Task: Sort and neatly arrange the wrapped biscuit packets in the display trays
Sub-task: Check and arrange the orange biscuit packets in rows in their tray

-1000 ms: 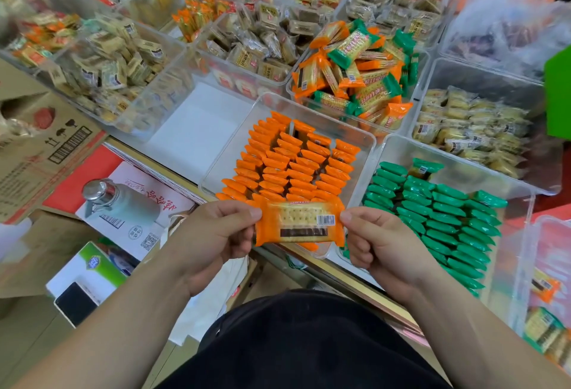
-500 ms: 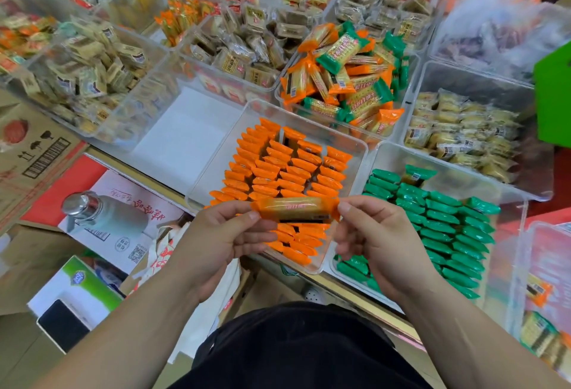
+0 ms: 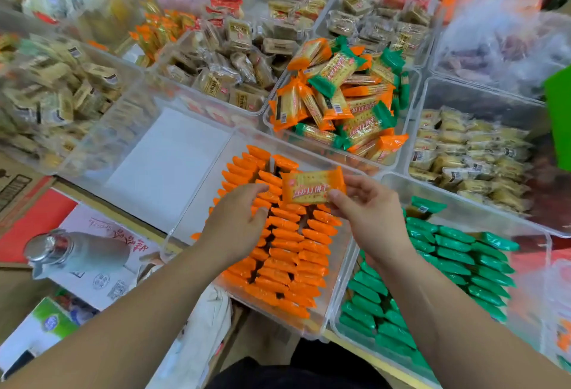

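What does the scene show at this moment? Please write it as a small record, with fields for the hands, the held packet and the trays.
held packet: orange packet, printed face up, above the orange tray
right hand: pinches the packet's right end
left hand: holds nothing, fingers loose over the rows
orange tray: neat rows, left part bare
green tray: neat rows of green packets, right of the orange tray
mixed tray: loose pile of orange and green packets, behind

Bright, even light (blurred, warped edges)
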A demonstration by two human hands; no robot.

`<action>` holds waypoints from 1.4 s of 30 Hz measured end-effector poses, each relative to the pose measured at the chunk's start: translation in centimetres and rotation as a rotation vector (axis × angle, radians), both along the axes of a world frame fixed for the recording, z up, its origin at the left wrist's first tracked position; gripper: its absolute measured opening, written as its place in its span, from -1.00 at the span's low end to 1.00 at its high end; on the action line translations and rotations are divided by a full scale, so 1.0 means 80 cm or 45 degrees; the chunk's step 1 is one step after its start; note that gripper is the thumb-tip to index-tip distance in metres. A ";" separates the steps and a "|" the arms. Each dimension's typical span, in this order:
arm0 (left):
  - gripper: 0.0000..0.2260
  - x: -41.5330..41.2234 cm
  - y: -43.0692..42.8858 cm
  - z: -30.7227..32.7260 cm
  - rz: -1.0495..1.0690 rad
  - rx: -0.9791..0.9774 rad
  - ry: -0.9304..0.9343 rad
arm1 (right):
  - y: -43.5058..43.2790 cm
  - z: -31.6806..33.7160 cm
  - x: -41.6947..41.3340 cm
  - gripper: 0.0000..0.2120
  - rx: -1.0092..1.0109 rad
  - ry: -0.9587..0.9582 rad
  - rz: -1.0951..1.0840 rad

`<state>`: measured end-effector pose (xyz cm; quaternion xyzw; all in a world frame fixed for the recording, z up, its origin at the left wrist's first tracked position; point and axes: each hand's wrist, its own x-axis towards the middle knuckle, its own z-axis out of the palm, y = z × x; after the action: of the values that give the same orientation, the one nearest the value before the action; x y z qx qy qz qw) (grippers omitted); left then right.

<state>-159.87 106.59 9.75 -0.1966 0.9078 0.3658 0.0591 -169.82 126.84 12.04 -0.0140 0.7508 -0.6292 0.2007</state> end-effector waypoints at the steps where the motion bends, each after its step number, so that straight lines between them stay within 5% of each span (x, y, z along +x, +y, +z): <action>1: -0.59 -0.010 -0.006 -0.012 -0.107 -0.213 -0.045 | -0.006 -0.006 -0.012 -0.80 0.115 0.125 0.027; 4: -0.45 -0.034 -0.018 -0.041 -0.304 -0.594 -0.116 | -0.031 -0.019 -0.040 -0.80 0.334 0.424 0.164; 10: -0.41 -0.056 -0.024 -0.075 -0.429 -0.777 -0.239 | -0.086 -0.047 -0.073 -0.77 0.582 0.714 0.365; 20: -0.40 -0.054 -0.022 -0.080 -0.277 -0.607 -0.147 | -0.132 -0.086 -0.078 -0.76 1.054 0.819 0.629; 25: -0.19 -0.062 -0.021 -0.067 -0.162 -0.505 -0.117 | -0.148 -0.089 -0.074 -0.87 1.212 0.900 0.677; 34: -0.26 -0.059 -0.016 -0.081 -0.192 -0.680 -0.119 | -0.133 -0.082 -0.078 -0.77 0.980 0.887 0.701; 42: -0.27 -0.047 -0.014 -0.085 -0.150 -0.653 -0.119 | -0.146 -0.077 -0.083 -0.94 1.509 0.814 0.699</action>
<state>-163.62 105.47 2.95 -0.1686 0.9769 0.1103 0.0705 -176.50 115.14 5.87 -0.2740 0.9568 -0.0091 0.0962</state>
